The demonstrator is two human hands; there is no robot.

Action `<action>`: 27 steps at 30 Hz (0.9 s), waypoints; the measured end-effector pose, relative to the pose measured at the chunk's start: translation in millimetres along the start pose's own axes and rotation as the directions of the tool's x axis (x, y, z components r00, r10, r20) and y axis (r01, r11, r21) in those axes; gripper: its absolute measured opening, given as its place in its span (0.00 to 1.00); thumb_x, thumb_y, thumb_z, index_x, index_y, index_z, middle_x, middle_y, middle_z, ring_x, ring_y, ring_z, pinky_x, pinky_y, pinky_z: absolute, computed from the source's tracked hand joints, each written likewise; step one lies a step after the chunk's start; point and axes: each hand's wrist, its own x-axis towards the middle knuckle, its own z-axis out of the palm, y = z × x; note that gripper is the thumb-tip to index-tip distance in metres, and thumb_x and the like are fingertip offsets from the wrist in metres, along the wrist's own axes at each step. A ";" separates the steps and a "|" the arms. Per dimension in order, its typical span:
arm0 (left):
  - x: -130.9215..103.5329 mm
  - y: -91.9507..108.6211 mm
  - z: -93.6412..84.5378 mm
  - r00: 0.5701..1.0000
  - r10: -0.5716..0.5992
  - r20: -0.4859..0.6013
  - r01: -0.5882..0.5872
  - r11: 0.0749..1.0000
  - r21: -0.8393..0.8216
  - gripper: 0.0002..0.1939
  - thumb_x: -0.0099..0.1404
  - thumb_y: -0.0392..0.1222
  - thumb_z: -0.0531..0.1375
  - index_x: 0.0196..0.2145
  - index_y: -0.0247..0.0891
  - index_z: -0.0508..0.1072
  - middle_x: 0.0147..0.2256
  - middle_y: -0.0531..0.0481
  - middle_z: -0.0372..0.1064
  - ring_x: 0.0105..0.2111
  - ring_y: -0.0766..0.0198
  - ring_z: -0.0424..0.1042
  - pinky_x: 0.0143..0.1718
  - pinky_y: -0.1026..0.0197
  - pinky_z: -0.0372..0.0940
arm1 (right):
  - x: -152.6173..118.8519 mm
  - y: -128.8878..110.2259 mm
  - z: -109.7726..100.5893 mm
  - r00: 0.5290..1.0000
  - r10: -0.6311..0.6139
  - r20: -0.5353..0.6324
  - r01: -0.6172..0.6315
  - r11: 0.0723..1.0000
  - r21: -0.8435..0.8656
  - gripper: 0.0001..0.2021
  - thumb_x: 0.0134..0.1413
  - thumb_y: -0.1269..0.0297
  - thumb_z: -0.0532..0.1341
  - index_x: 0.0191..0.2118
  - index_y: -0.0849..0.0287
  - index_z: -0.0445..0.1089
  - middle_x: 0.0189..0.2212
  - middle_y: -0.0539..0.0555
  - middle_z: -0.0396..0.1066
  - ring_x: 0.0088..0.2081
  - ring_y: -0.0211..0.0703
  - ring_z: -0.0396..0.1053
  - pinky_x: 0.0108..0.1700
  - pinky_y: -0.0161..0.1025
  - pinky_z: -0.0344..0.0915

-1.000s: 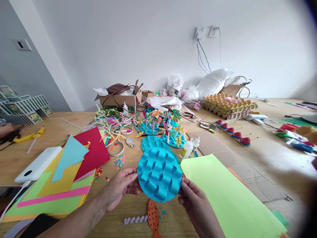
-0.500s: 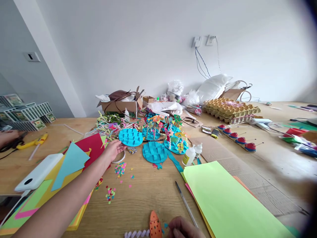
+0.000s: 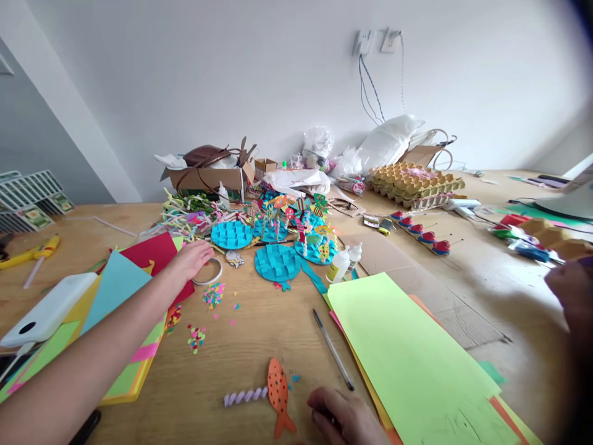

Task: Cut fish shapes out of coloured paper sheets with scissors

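Note:
My left hand (image 3: 193, 259) is stretched out over the table, fingers extended and holding nothing, beside a white tape roll (image 3: 208, 272). Just past its fingertips lies a round blue paper base (image 3: 231, 235) with raised paper strips. A second blue base (image 3: 278, 263) lies to the right, in front of finished-looking blue bases with paper fish (image 3: 319, 247). My right hand (image 3: 345, 417) rests at the table's near edge, fingers loosely curled and apart, with nothing visible in them. Left of it lies an orange spotted paper fish (image 3: 278, 389) joined to a twisted lilac paper strip (image 3: 245, 395).
A pen (image 3: 332, 349) and green paper sheets (image 3: 403, 346) lie to the right, glue bottles (image 3: 339, 264) behind them. Confetti (image 3: 214, 295) is scattered mid-table. Coloured paper and a white power bank (image 3: 50, 309) are at left. Another person's hand (image 3: 569, 293) shows at the right edge.
My left hand has let go of the blue base, now lying on the table, and drawn back slightly. The view has shifted right and down. Another person's hand has appeared at right.

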 end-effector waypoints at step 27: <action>-168.2 -71.6 40.9 0.704 -0.024 0.710 -0.697 0.169 0.697 0.08 0.61 0.32 0.47 0.33 0.41 0.62 0.31 0.52 0.69 0.31 0.62 0.68 0.30 0.64 0.57 | -19.7 -5.9 34.8 0.857 -0.514 0.036 0.460 0.731 -0.504 0.09 0.51 0.64 0.62 0.24 0.58 0.64 0.22 0.45 0.71 0.22 0.35 0.67 0.20 0.31 0.55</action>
